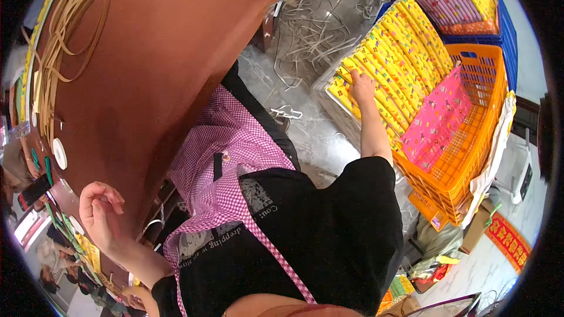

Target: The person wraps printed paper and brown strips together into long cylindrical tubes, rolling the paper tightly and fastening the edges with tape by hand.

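Note:
My right hand (pixel 363 87) reaches to a row of folded yellow cloths (pixel 399 41) printed with small coloured figures. Its bent fingers are closed at the edge of one yellow cloth, with the fingertips partly hidden. The yellow cloths stand packed side by side in a crate, and a pink printed cloth (pixel 439 118) lies beside them in an orange plastic basket (pixel 479 76). My left hand (pixel 101 214) is raised over the edge of the brown table (pixel 147 41). Its fingers are loosely curled and apart from the thumb, with nothing in them.
Tan strips (pixel 70 29) lie across the table, near a white tape roll (pixel 59 153). Loose pale cords (pixel 317 38) litter the floor. Blue crates (pixel 505 41) with more folded cloth stand behind the basket. Another person's hand (pixel 136 296) shows at lower left, with more people beyond.

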`<action>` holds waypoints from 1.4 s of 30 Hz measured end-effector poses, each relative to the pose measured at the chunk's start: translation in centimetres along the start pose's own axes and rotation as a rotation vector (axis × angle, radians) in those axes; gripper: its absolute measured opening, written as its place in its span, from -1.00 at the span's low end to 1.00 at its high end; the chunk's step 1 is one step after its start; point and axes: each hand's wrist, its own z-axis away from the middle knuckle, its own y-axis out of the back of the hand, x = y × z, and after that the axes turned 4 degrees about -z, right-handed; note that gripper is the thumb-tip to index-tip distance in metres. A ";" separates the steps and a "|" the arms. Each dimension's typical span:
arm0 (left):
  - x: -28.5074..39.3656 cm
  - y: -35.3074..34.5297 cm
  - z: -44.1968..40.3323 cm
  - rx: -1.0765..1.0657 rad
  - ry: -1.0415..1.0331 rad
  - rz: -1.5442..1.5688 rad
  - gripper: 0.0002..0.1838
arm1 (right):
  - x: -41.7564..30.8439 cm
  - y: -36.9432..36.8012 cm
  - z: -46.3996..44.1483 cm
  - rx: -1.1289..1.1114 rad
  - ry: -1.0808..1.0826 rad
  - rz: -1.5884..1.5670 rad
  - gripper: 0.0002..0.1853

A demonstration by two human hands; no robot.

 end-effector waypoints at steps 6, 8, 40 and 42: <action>-0.3 0.8 -0.2 -0.080 0.038 -0.005 -0.64 | -2.0 2.8 0.7 -0.086 -0.051 -0.024 -0.48; -0.3 1.1 -0.1 -0.111 0.071 -0.013 -0.63 | -2.2 1.8 0.5 -0.011 -0.031 -0.052 -0.47; 1.3 1.3 2.4 -0.068 0.121 -0.032 -0.65 | -11.5 8.9 -8.9 0.099 0.646 -0.427 -0.46; 1.2 1.7 3.3 -0.085 0.079 -0.002 -0.65 | -14.6 16.0 -8.8 0.069 0.509 -0.392 -0.48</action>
